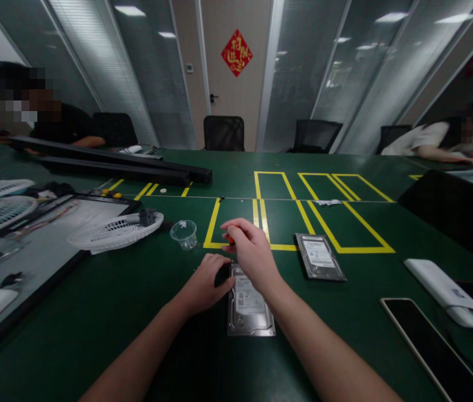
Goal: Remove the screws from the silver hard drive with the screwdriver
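A silver hard drive point(251, 324) with a white label lies flat on the green table in front of me. My left hand point(209, 282) grips its far left corner, thumb on the drive's edge and fingers curled near the corner. Above the drive's far end, my right hand point(251, 245) is closed around a screwdriver point(231, 239). Only a bit of its red handle shows between the fingers, and its thin shaft points down at the drive's far left corner. The tip is too small to make out. A second hard drive point(319, 257) rests to the right.
A clear plastic cup point(184, 234) stands left of my hands. Further left are a white fan grille point(115, 230) and a grey panel point(52, 262). Black bars point(128, 170) lie behind. At right are a phone point(433, 346) and a white power bank point(449, 290). Two people sit across the table.
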Motion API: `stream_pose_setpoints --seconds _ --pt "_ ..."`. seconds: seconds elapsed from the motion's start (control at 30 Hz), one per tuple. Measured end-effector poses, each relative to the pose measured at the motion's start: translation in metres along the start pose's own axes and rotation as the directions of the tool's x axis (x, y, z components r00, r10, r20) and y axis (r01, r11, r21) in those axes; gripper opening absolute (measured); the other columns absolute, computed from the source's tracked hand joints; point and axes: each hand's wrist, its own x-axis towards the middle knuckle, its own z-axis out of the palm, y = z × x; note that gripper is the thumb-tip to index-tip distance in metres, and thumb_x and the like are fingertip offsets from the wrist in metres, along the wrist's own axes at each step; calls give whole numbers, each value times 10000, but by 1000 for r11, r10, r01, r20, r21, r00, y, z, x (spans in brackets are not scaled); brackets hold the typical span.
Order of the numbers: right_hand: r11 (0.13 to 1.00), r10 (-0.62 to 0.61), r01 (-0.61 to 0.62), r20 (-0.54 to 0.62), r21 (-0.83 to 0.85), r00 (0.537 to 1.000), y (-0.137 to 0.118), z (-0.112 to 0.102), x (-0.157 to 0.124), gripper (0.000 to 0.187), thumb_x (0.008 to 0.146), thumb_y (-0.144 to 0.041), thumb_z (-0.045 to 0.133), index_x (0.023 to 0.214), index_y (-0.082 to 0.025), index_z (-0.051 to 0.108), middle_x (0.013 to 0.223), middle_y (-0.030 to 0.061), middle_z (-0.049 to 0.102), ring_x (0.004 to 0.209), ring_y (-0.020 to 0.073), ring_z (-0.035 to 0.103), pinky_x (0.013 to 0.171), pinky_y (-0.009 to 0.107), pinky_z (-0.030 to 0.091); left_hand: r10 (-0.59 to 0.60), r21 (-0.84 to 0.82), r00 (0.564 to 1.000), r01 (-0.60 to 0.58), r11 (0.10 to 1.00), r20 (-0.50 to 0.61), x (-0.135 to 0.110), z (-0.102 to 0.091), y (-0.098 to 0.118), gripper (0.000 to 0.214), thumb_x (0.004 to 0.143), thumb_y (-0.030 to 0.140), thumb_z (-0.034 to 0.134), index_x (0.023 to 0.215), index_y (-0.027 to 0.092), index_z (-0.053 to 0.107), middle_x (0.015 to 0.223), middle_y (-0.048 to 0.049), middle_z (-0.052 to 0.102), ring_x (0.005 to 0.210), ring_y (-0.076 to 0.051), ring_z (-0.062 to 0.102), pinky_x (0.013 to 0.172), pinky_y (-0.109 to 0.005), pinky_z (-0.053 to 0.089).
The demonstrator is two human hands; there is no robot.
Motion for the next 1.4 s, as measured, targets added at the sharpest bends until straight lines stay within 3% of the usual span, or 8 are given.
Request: stream_pose_setpoints --seconds 0.27,0.5,1.13,1.4 --pt "999 30 -30 -4 22 1000 -4 2 -2 152 854 -373 635 920 -241 596 857 7 647 806 179 618 667 311 570 17 0 1000 -17 1000 -21 0 2 -4 265 941 250 709 1198 210 657 1214 -111 697 1157 -313 610 1028 -485 520" --pt "999 0 3 71 -44 997 -6 1 -2 141 910 -366 563 899 -251 644 852 4 607 760 176 578 619 300 510 -5 -22 1000 5 1000 -21 0 0 -1 315 916 247 730 1223 213 664 1236 -113 699 1192 -324 608 1059 -513 522" --pt "983 -81 82 15 -166 997 -5 -1 2 199 884 -295 512 794 -249 683 817 3 625 808 193 555 742 338 408 -20 -20 1000 20 1000 -3 0 -1 2 239 953 276 698 1181 212 668 1205 -107 693 1160 -313 600 1027 -497 519" --pt "997 1 0 16 -77 1000 -4 0 0 135 882 -284 520 910 -247 646 834 -4 684 756 182 577 696 331 419 -22 -14 1000 22 1000 -3 0 1 -1 227 941 259 708 1155 206 653 1197 -102 689 1152 -311 590 1017 -491 512"
